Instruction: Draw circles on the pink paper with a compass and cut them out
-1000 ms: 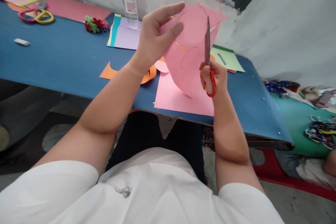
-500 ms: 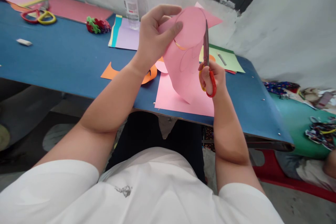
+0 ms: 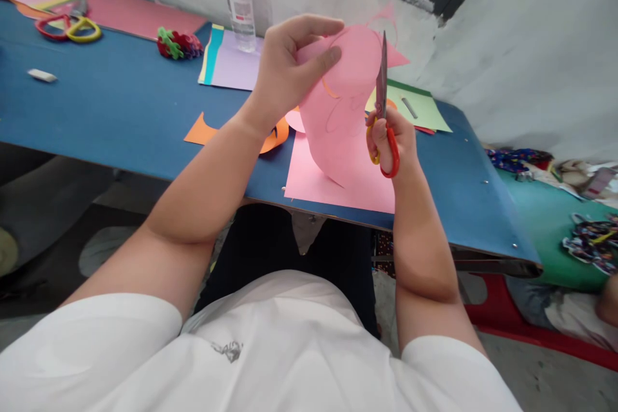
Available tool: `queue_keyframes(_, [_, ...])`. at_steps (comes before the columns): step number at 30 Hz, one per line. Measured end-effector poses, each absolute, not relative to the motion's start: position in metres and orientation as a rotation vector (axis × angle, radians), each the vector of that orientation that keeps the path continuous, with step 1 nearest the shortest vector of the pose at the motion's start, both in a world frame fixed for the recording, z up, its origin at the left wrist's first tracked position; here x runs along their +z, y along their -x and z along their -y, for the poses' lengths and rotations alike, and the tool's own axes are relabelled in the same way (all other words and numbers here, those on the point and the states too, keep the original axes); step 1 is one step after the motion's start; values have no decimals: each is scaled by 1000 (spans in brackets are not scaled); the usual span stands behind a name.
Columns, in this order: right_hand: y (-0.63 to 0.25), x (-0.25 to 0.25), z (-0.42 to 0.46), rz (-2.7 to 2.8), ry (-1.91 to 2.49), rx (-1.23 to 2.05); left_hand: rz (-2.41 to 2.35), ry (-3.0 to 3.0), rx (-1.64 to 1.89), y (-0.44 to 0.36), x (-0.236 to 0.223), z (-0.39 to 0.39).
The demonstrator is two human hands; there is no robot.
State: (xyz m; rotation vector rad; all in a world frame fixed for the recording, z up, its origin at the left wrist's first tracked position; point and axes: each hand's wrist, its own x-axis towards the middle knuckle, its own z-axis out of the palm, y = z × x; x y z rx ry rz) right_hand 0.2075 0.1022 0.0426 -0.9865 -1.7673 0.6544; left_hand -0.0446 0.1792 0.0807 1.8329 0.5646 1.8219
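A sheet of pink paper point(image 3: 333, 122) with pencil curves drawn on it is pinched between the thumb and fingers of my left hand point(image 3: 302, 55). It hangs bent above the table, its upper part cut to a rounded edge. My right hand point(image 3: 393, 135) grips scissors point(image 3: 382, 87) with one red and one yellow handle loop. Their blades point up along the paper's right edge and look closed or nearly so. Behind the blades a pink strip point(image 3: 398, 58) sticks out. Under the held sheet lies another pink sheet point(image 3: 302, 174), beside orange paper pieces point(image 3: 201, 131).
On the blue table point(image 3: 120, 116) stand a clear bottle point(image 3: 241, 19) by the wall and, farther left, a second pair of scissors point(image 3: 67, 28). A white eraser point(image 3: 42, 75), hair ties point(image 3: 178, 44), and coloured sheets point(image 3: 415, 106) lie about. A green table point(image 3: 535, 219) is at the right.
The pink paper has tilted and its top has dropped slightly, with my left hand shifted a little right. A thin pink strip now curls up behind the scissor blades.
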Motion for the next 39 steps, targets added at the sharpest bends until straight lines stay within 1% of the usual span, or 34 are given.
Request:
queue_keyframes(3, [-209, 42, -103, 1773, 1000, 636, -476, -1882, 1819, 52, 73, -201])
queue_keyframes(8, [-210, 43, -102, 1773, 979, 614, -199, -2184, 1694, 68, 55, -257])
queue_keyframes(10, [-210, 42, -102, 1776, 975, 616, -175, -2185, 1706, 69, 52, -265])
queue_keyframes(17, [-213, 35, -110, 1764, 974, 585, -210, -2157, 1752, 66, 54, -251])
queue_keyframes(25, [-215, 32, -114, 1773, 930, 566, -215, -2204, 1667, 73, 53, -273])
queue_keyframes(28, [-215, 31, -115, 1768, 912, 565, -315, -2125, 1705, 69, 53, -267])
queue_keyframes(33, [-212, 36, -109, 1760, 951, 568, -319, -2071, 1788, 63, 53, -251])
queue_keyframes(39, [-208, 44, -100, 1767, 941, 593, -264, -2205, 1696, 72, 52, -265])
